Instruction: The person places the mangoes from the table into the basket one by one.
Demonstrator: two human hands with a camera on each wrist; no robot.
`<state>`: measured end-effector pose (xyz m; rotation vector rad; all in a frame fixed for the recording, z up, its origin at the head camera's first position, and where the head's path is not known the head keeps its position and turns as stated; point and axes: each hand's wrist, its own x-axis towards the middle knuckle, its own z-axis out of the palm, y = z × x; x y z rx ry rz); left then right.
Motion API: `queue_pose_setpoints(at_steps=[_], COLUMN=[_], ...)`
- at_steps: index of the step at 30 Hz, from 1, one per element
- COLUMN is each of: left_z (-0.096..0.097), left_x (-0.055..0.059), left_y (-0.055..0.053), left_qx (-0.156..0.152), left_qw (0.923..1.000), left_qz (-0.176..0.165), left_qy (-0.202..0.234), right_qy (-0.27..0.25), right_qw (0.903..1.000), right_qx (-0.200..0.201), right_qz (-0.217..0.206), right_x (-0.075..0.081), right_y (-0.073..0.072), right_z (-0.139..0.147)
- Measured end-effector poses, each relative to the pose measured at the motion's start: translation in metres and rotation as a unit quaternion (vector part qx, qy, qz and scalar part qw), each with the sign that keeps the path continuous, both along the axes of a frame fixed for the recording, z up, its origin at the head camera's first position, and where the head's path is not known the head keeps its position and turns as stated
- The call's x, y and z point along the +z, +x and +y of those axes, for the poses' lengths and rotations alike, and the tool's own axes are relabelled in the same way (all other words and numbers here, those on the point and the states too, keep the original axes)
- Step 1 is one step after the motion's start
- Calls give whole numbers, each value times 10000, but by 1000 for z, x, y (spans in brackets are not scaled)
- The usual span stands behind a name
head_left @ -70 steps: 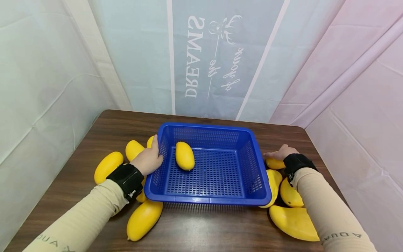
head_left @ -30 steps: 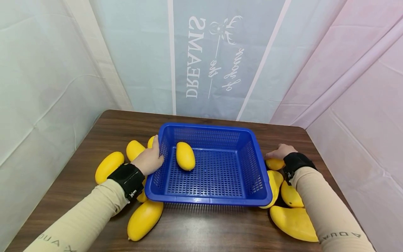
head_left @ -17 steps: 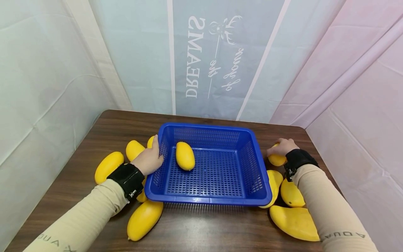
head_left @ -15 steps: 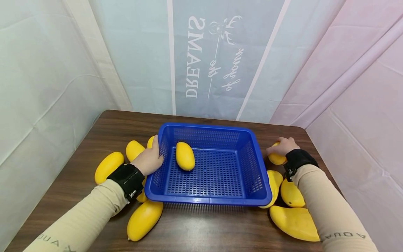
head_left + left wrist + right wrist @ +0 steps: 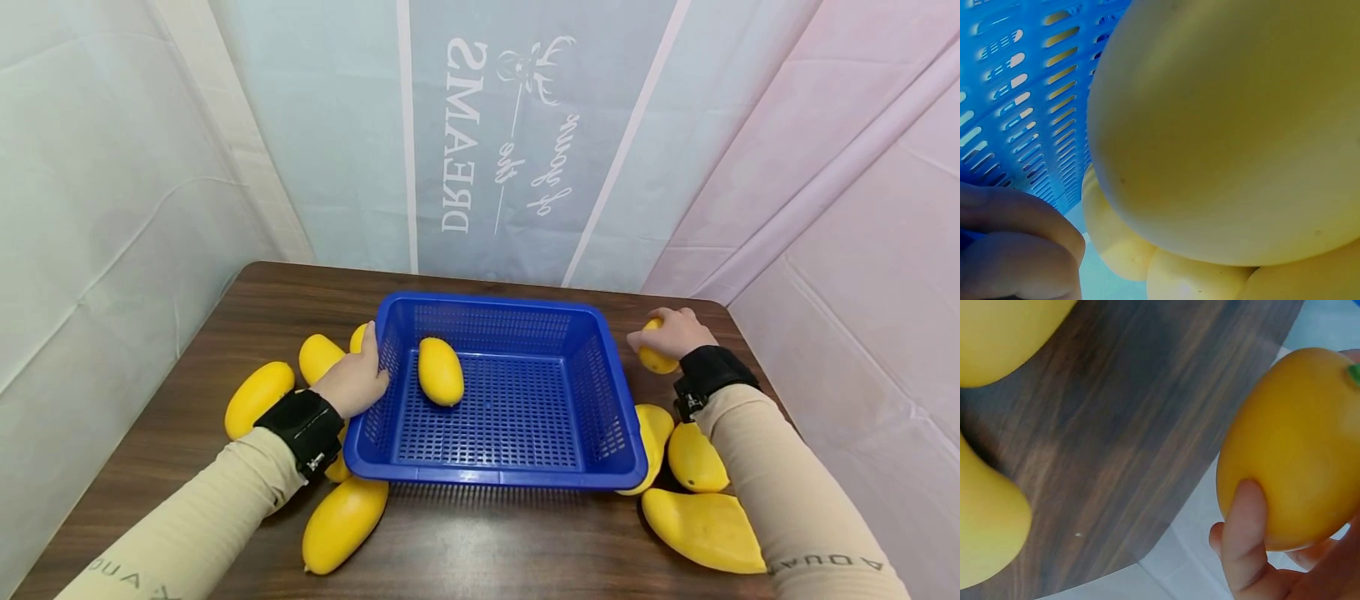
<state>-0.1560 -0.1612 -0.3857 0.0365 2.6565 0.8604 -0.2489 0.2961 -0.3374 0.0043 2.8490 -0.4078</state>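
A blue plastic basket (image 5: 495, 477) with slotted walls stands on the table, holding one yellow mango (image 5: 441, 372) toward its left side. My left hand (image 5: 352, 379) grips the basket's left wall; in the left wrist view its curled fingers (image 5: 1029, 262) lie against the blue plastic. To the basket's right, my right hand (image 5: 675, 333) holds an orange-yellow mango (image 5: 1297, 444), fingers and thumb wrapped round it. A green stem spot shows at that mango's end in the right wrist view.
Several yellow mangoes lie left of the basket, among them one at the far left (image 5: 258, 400) and one at the front (image 5: 345, 525). More are on the right, including a long curved one (image 5: 701, 529). White curtains surround the brown table (image 5: 495, 550).
My right hand has closed round the mango at the basket's right and lifted it, moving up and toward the back. The left hand and the basket stay where they were.
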Motion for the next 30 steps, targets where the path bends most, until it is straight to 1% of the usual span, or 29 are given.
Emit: queue_pose_setpoints(at_steps=[8, 14, 23, 30], left_z=[1, 0, 0, 2], left_x=[1, 0, 2, 4], left_y=[1, 1, 3, 3], left_qx=[-1, 15, -38, -47], left_qw=[10000, 10000, 10000, 9999], left_qz=[-15, 17, 65, 88], left_qy=[-3, -23, -17, -41], right_qy=[-192, -438, -465, -637], right_qw=[9992, 9979, 9962, 9942], right_qx=[292, 358, 543, 672], right_qz=[202, 305, 501, 541], right_x=[12, 15, 24, 31], right_y=[-2, -2, 0, 3], right_z=[-11, -22, -41, -59])
